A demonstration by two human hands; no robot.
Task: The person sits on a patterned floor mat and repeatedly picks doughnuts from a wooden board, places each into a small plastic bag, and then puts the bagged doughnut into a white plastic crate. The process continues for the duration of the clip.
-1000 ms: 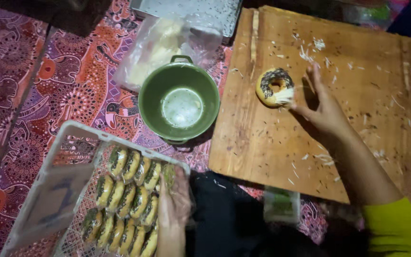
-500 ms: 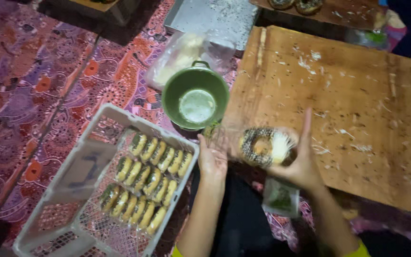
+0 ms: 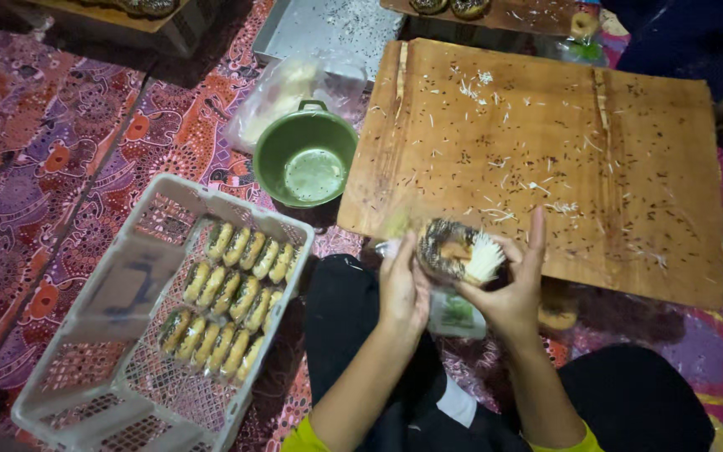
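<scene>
The wooden board (image 3: 546, 159) is lying bare now except for scattered sprinkles and cheese shreds; the doughnut (image 3: 453, 249) that was sitting near its far-left part a second ago is no longer resting on it. The doughnut, topped with chocolate sprinkles and grated cheese, is being held just off the board's near edge, toward the near-left corner. The white plastic crate (image 3: 85, 351) with its rows of wrapped doughnuts (image 3: 232, 293) is no longer being touched. The left hand (image 3: 402, 289), withdrawn from the crate, is being pressed against the doughnut's left side. The right hand (image 3: 514, 289) is cupping it from the right, fingers curled around it. Handling appears to be moving from board toward wrapping.
</scene>
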